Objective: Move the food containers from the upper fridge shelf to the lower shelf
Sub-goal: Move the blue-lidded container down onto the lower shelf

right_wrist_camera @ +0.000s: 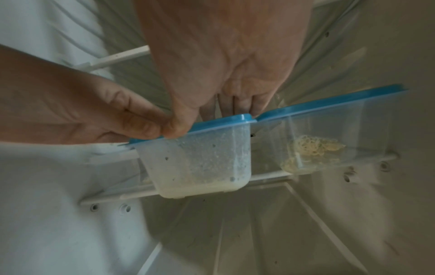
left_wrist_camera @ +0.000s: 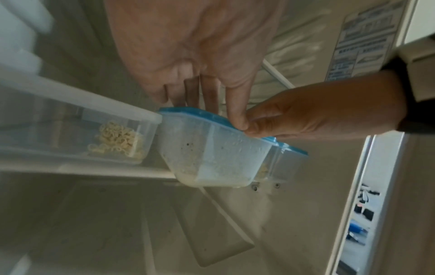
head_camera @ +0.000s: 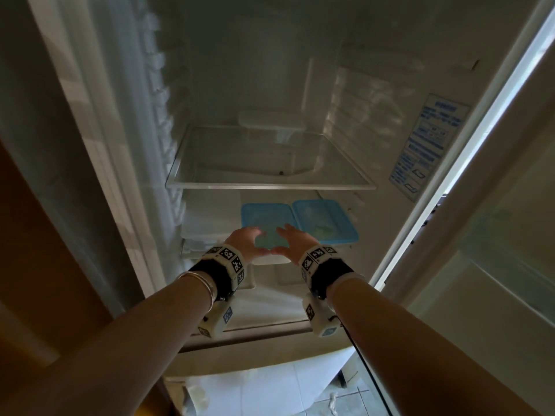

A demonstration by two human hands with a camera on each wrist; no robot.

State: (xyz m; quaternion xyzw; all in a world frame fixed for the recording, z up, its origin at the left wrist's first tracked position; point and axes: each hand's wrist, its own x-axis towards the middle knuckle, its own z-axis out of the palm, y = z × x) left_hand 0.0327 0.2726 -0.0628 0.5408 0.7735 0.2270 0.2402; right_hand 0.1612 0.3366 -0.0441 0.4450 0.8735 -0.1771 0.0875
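Note:
A clear container with a blue lid [head_camera: 264, 219] sits at the middle of the lower shelf [head_camera: 271, 261], its front overhanging the shelf's edge. Both hands hold it by the lid. My left hand [head_camera: 260, 241] and right hand [head_camera: 280, 240] lay their fingers on top, and the thumbs meet at the lid's front rim. The left wrist view shows the left hand [left_wrist_camera: 219, 115] over the container [left_wrist_camera: 212, 154]. From the right wrist, the right hand [right_wrist_camera: 204, 121] pinches the rim of the same container [right_wrist_camera: 200, 158]. Its walls are fogged, with pale food at the bottom.
A second blue-lidded container [head_camera: 326, 220] touches it on the right, and a white-lidded one [head_camera: 210, 219] with noodles stands to the left. The upper glass shelf [head_camera: 270, 185] carries only a white box shape [head_camera: 270, 121] at the back. The fridge door [head_camera: 495, 265] stands open at right.

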